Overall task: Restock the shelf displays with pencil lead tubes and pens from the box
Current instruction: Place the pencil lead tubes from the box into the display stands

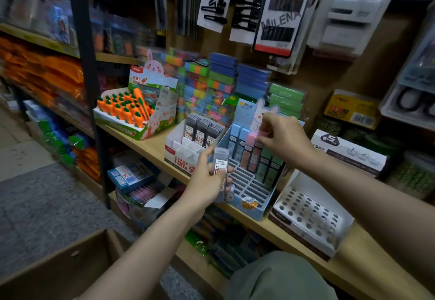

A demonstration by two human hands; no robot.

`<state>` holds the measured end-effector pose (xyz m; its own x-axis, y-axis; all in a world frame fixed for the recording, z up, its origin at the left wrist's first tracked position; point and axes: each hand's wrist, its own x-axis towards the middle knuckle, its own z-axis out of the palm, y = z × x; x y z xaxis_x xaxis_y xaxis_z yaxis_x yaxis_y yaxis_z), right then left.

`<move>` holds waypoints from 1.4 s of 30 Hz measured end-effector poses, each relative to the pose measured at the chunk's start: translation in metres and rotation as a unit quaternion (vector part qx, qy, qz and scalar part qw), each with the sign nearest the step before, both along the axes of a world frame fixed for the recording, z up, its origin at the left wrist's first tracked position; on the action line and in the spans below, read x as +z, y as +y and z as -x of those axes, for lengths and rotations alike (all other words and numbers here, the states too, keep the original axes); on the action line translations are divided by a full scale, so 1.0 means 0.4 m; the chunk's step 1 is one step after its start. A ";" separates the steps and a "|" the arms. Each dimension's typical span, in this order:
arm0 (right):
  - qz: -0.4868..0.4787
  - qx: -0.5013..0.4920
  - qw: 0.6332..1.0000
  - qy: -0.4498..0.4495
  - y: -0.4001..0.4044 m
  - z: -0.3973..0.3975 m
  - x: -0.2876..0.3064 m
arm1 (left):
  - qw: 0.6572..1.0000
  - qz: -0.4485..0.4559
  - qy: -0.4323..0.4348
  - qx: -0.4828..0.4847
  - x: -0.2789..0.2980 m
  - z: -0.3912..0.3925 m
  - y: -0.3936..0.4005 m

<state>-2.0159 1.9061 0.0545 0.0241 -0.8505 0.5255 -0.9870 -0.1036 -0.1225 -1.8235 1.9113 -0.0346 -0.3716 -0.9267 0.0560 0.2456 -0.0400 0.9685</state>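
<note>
The person is crouching in front of a wooden shelf (pixel 150 149), and the blue bunny display box (pixel 249 196) standing on it serves as the landmark here. The left hand (pixel 207 182) is hovering just in front of that box's left front corner, its fingers curling round a few grey pencil lead tubes (pixel 220 170) labelled 0.7, which it is holding upright. The right hand (pixel 282 137) is reaching over the back rows of the blue box, its fingertips pinching the top of a pink lead tube (pixel 263 133) that is standing among pastel blue, pink and green tubes (pixel 249 151) in the rear slots. The front slots of the grid are showing no tubes. The two hands are working apart, one on each side of the box. Immediately left of the blue box a white display box (pixel 179 151) is holding three rows of grey tubes at its back. Farther left a carrot-shaped item display (pixel 131 111) is sitting on the same shelf. Right of the blue box a white tray with round holes (pixel 310 215) is resting on the board. Below and left of the landmark, a cardboard box (pixel 70 269) is standing open on the floor.
</note>
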 end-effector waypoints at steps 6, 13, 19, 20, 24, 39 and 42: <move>0.002 -0.005 1.000 -0.007 0.006 -0.006 0.004 | 0.999 0.021 -0.019 0.022 -0.020 -0.010 -0.007; -0.036 -0.032 0.998 -0.051 0.013 -0.023 -0.004 | 0.999 0.023 -0.002 0.037 -0.029 -0.012 -0.003; 0.018 -0.076 0.996 0.032 0.029 -0.027 -0.025 | 0.998 0.036 0.003 0.043 -0.028 -0.010 -0.002; 0.024 -0.073 0.996 0.035 0.030 -0.027 -0.029 | 0.998 0.037 0.005 0.041 -0.028 -0.010 -0.003; 0.033 -0.067 0.997 0.012 0.033 -0.023 -0.036 | 0.998 0.046 0.011 0.039 -0.034 -0.018 -0.004; -0.110 0.149 0.958 -0.217 -0.006 -0.218 -0.023 | 0.985 0.156 -0.035 0.057 -0.025 -0.125 -0.051; -0.087 0.144 0.956 -0.240 -0.058 -0.241 0.018 | 0.974 0.159 -0.045 0.153 -0.030 -0.169 -0.088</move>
<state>-1.9194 1.8828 0.0618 0.0615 -0.9209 0.3850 -0.7462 -0.2986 -0.5950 -1.7560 1.8761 -0.0465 -0.0966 -0.9361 0.3382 0.1127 0.3273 0.9382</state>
